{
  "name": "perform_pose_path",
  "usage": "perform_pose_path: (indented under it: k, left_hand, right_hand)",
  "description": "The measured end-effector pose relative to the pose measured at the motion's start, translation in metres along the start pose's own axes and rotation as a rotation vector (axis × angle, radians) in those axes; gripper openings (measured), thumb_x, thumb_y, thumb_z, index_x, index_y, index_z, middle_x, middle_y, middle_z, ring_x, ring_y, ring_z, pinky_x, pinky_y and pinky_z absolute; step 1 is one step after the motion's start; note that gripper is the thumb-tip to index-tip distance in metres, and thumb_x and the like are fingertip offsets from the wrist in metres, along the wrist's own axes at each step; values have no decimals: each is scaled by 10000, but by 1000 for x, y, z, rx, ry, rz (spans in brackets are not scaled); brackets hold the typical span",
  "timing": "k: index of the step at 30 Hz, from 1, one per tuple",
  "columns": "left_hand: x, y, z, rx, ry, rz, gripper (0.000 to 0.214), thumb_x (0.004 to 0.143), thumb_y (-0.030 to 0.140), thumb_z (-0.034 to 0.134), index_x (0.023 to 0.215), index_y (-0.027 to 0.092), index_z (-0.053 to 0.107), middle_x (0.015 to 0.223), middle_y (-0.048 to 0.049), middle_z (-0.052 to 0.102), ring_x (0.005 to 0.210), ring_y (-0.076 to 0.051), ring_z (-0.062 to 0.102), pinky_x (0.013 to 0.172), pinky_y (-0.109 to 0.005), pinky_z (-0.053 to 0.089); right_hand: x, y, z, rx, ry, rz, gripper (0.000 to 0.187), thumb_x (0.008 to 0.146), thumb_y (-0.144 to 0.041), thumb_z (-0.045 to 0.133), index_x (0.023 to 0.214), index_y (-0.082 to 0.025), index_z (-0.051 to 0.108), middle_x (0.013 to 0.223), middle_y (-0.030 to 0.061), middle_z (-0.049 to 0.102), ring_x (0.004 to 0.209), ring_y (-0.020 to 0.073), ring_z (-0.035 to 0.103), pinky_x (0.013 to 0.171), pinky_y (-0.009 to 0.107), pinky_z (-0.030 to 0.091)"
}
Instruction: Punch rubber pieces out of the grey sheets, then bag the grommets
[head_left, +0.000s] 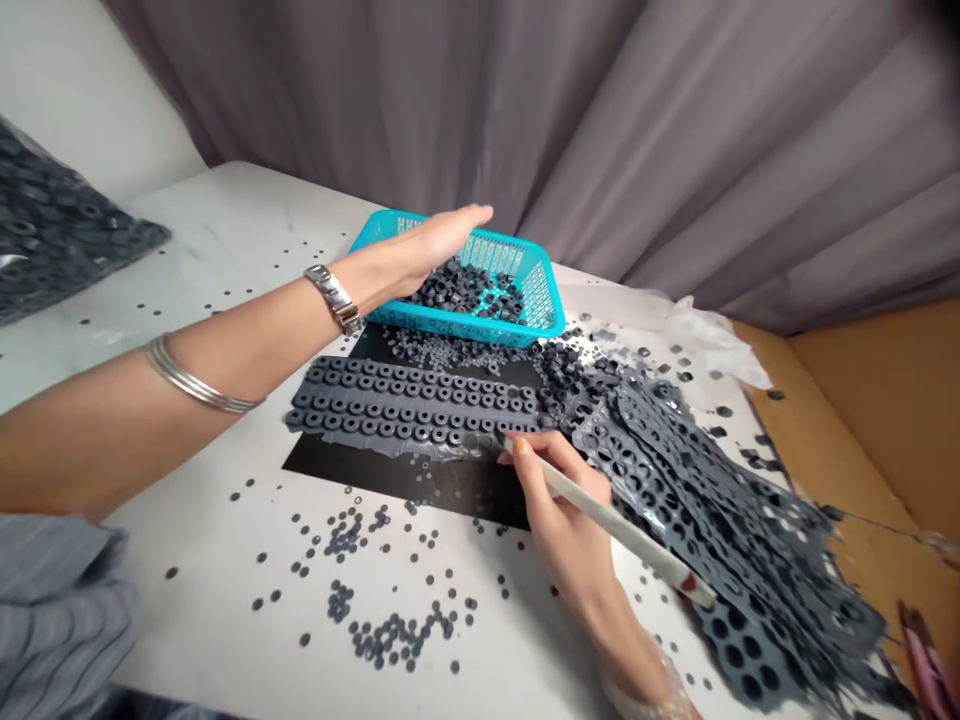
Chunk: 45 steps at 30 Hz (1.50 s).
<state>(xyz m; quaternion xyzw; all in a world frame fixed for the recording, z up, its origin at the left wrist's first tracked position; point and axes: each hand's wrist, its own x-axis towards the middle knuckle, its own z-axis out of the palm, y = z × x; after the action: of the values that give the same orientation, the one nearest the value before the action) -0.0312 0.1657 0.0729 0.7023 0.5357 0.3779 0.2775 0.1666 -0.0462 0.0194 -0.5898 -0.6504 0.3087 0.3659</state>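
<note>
My left hand (442, 240) is over the turquoise plastic basket (555, 300), back of the hand up. The finger or thumb that shows is stretched out; the other fingers are mostly hidden behind the hand. Inside the basket lie many small dark grey rubber rings (465, 290). My right hand (566, 500) grips a long white stick-like tool (622, 525) with a red mark near its rear end. The tool's front end is at the lower right edge of a grey moulded rubber sheet (405, 405), which carries rows of raised rings and lies on a black mat (360, 478).
A heap of punched-out rubber sheets (720, 500) stands right of my right hand. Small dark discs (390, 640) are scattered over the white table (202, 400). A clear bag of dark rubber parts (60, 225) sits at left, and a grey curtain (450, 100) hangs behind.
</note>
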Motion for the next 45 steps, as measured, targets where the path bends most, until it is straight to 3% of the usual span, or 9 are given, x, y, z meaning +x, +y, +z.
perform_pose_path:
  k: [3, 5, 8, 10, 13, 25, 45]
  left_hand:
    - [-24, 8, 0, 79, -19, 51, 445, 907, 391, 421, 1280, 195, 563, 1387, -95, 525, 1312, -232, 436, 1064, -405, 340]
    - [-54, 18, 0, 224, -19, 190, 384, 867, 316, 495, 1197, 167, 624, 1272, -101, 593, 1223, -232, 493, 1055, -388, 332]
    - [-107, 26, 2, 410, -276, 379, 235, 861, 255, 502, 928, 165, 708, 984, -72, 638, 989, -209, 549, 927, -360, 396]
    - [-137, 24, 5, 476, -424, 425, 230, 883, 237, 482, 901, 175, 703, 938, -62, 605, 951, -210, 519, 858, -352, 399]
    - [-162, 16, 10, 546, -452, 450, 217, 895, 226, 479, 911, 162, 686, 942, -71, 579, 939, -225, 484, 807, -357, 381]
    - [-170, 9, 28, 661, -374, 520, 214, 880, 147, 452, 812, 134, 654, 898, -97, 570, 914, -252, 461, 769, -381, 355]
    - [-172, 7, 32, 706, -321, 533, 162, 858, 164, 470, 794, 147, 618, 891, -99, 580, 889, -245, 482, 747, -380, 366]
  right_hand:
    - [1, -1, 2, 73, -19, 23, 230, 942, -335, 505, 783, -208, 612, 742, -12, 659, 681, 139, 599, 621, 250, 408]
    - [2, -3, 5, 119, -43, 46, 242, 942, -342, 501, 779, -206, 618, 744, -8, 663, 708, 148, 611, 635, 253, 416]
    - [5, -6, 12, 132, -86, 82, 258, 939, -359, 496, 775, -202, 619, 729, -3, 659, 708, 158, 612, 628, 258, 414]
    - [7, -6, 16, 99, -101, 87, 264, 933, -370, 500, 769, -198, 614, 714, -3, 654, 683, 157, 602, 614, 259, 408]
    - [10, -3, 19, 60, -108, 85, 275, 930, -384, 498, 763, -195, 608, 695, -3, 649, 648, 155, 584, 596, 260, 402]
    - [12, -7, 22, -73, -115, 0, 249, 934, -329, 484, 763, -195, 606, 700, 9, 659, 588, 145, 564, 576, 266, 392]
    - [12, -10, 25, -130, -113, -70, 239, 929, -272, 467, 722, -195, 559, 683, 12, 627, 557, 131, 528, 541, 260, 360]
